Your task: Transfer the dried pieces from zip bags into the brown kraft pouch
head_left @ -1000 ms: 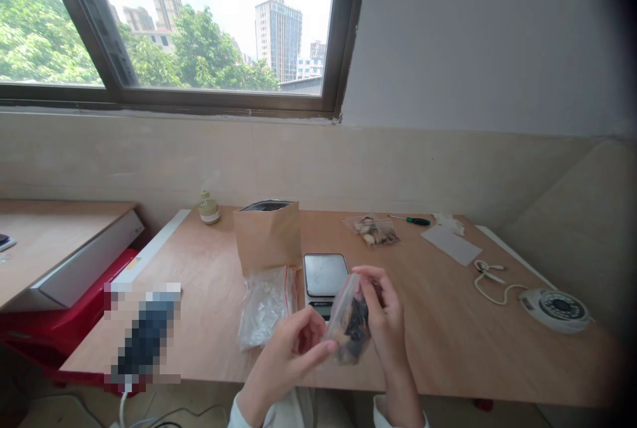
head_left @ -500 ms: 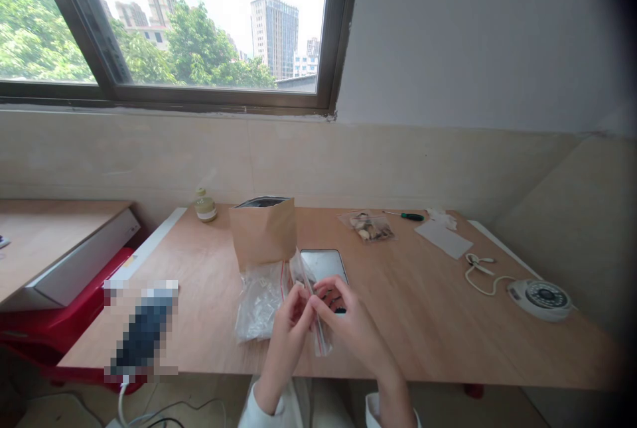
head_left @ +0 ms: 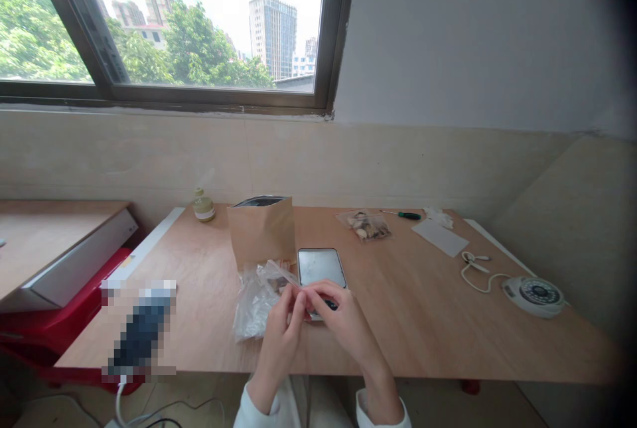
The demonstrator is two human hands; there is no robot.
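A small clear zip bag (head_left: 281, 273) with something brownish in it is pinched between my two hands at its edge. My left hand (head_left: 283, 332) has its thumb and fingers closed on the near side of the bag. Against it, my right hand (head_left: 343, 322) pinches the same edge from the right. Just beyond my fingers lies a flat scale (head_left: 321, 265) with a silver plate, its near end partly hidden by my right hand. To the left rests a pile of clear plastic bags (head_left: 253, 308), and behind it an open brown paper pouch (head_left: 262, 232) stands upright.
A clear bag of dried pieces (head_left: 367, 225), a green screwdriver (head_left: 409, 215) and a white sheet (head_left: 440, 237) lie toward the back right. A white corded round device (head_left: 535, 295) sits far right. A small bottle (head_left: 204, 206) stands back left; a pixelated dark object (head_left: 142, 328) lies front left.
The zip bag has turned from upright along my fingers to slanting leftward over the plastic pile. Both hands have shifted slightly left and down, exposing more of the scale's plate.
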